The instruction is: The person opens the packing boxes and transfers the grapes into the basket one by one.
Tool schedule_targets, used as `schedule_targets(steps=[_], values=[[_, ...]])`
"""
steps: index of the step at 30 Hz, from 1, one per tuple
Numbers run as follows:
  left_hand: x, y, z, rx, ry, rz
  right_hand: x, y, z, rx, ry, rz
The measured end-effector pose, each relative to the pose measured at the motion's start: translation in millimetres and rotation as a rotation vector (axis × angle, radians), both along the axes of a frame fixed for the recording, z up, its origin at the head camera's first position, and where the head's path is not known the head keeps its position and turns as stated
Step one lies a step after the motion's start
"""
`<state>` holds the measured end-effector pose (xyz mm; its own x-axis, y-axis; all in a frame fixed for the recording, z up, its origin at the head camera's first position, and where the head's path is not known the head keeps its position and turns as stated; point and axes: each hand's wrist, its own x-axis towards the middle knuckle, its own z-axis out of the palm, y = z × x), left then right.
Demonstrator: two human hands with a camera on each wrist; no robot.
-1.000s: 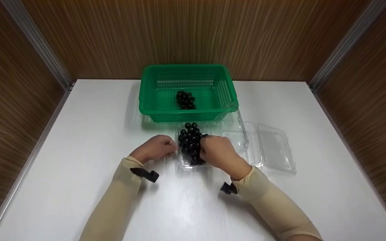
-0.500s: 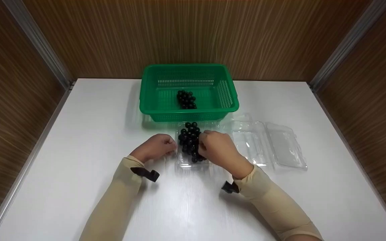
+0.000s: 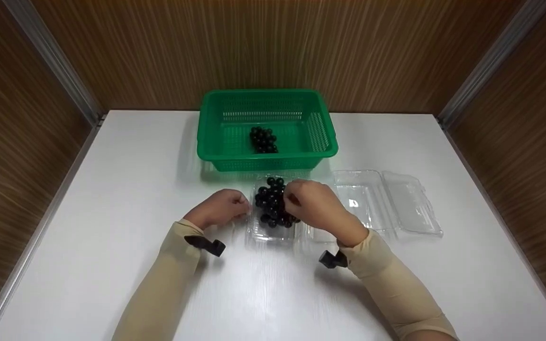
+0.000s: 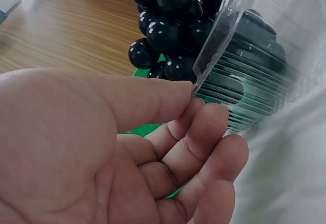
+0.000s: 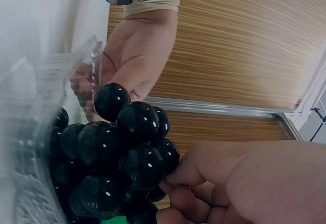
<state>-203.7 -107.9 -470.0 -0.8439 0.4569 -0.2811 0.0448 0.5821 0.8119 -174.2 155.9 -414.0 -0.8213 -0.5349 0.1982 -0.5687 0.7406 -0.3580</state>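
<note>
A bunch of black grapes [image 3: 269, 201] sits in a clear plastic box [image 3: 266, 235] in front of the green basket. My left hand [image 3: 223, 207] is at the box's left side. In the left wrist view its thumb and forefinger pinch the box's rim [image 4: 219, 33], the other fingers curled below. My right hand [image 3: 315, 203] is over the right side of the bunch. In the right wrist view its thumb and fingers pinch a part of the black grapes [image 5: 140, 122], which rise above the box's rim. The fingertips are partly hidden behind the fruit.
A green basket [image 3: 268, 163] with another bunch of black grapes [image 3: 263, 140] stands at the back. Clear plastic container parts [image 3: 413, 203] lie right of my right hand, overlapping and hard to tell apart. Wood-patterned walls [image 3: 273, 47] enclose the white table [image 3: 135, 166].
A raised clear flap near the basket has come down, and the clear parts at the right have shifted rightward. My right hand has moved slightly right at the grapes. The left hand stays put.
</note>
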Motion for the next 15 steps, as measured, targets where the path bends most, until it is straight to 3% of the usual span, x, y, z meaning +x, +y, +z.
schedule_targets(steps=[7,15], values=[[-1.3,-0.3,-1.0,0.006,0.020,-0.017,-1.0,4.0,6.5,-0.058,-0.037,0.013],[0.6,1.1,0.6,0.072,-0.105,-0.003,-2.4,5.6,9.5,-0.133,-0.050,0.005]])
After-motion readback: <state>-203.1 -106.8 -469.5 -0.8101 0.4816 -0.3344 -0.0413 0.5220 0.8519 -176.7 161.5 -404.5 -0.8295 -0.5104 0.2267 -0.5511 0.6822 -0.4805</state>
